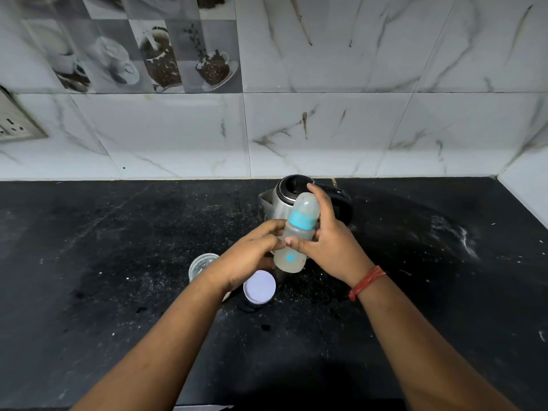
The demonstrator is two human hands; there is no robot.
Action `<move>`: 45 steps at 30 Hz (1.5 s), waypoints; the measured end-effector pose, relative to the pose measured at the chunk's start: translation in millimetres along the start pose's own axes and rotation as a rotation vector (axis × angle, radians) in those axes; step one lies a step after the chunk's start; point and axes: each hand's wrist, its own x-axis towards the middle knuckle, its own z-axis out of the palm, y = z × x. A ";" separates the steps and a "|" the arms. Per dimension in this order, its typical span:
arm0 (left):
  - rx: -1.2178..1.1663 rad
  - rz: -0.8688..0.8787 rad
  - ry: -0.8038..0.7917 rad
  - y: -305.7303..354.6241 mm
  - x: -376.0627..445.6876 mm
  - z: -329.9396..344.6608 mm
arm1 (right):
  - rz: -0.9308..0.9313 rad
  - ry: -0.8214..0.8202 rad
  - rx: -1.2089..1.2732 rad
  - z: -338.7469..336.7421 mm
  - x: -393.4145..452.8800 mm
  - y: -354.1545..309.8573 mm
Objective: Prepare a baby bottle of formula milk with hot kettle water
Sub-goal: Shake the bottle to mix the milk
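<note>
**Capped bottle held in both hands above the black counter**

While both forearms reach in from the near edge of the counter (118,262), the hands meet over its middle around a baby bottle (296,235). Nearest lies a white round lid (259,286), flat on the stone, and just left of it a small clear container (201,264) is partly hidden by the left wrist. The left hand (252,253) curls its fingers against the bottle's lower body from the left. The right hand (329,241) — a red thread band (366,281) at its wrist — wraps the bottle from the right, thumb across the front, index finger stretched up beside the clear cap. The bottle, tilted slightly, shows a blue collar and cloudy, pale liquid. Behind it a steel kettle (281,200) with a black handle stands near the counter's far edge, below the marbled wall tiles (326,129).
</note>
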 end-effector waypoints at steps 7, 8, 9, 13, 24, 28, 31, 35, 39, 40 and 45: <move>0.429 0.174 0.165 14.1 -5.7 13.1 | 0.019 0.083 0.064 -6.1 6.3 3.8; 0.607 0.244 0.243 13.9 -5.5 11.9 | 0.026 0.098 0.088 -7.0 5.9 4.3; 0.764 0.304 0.325 11.5 -3.9 9.6 | 0.029 0.108 0.106 -8.0 4.9 4.4; 1.174 0.400 0.541 4.6 -0.3 0.0 | 0.081 0.108 0.166 -15.3 2.3 6.1; 1.468 0.300 0.628 7.1 1.6 -15.4 | 0.021 0.061 0.088 -31.5 5.3 -3.4; 1.444 0.293 0.646 8.7 -3.9 -14.9 | 0.010 0.251 0.253 -49.2 7.8 -15.4; 1.431 0.295 0.652 10.5 -5.5 -12.8 | 0.031 0.400 0.357 -50.7 9.1 -18.9; 1.424 0.298 0.657 13.2 -4.8 -12.6 | 0.042 0.272 0.294 -39.4 5.5 -18.2; 1.424 0.298 0.665 15.6 -4.7 -12.6 | 0.043 0.203 0.301 -37.9 6.2 -18.8; 1.421 0.295 0.663 16.6 -4.1 -12.6 | 0.051 0.244 0.331 -39.3 6.5 -18.6; 1.411 0.300 0.670 19.5 -1.8 -10.3 | 0.073 0.270 0.406 -47.2 10.1 -22.5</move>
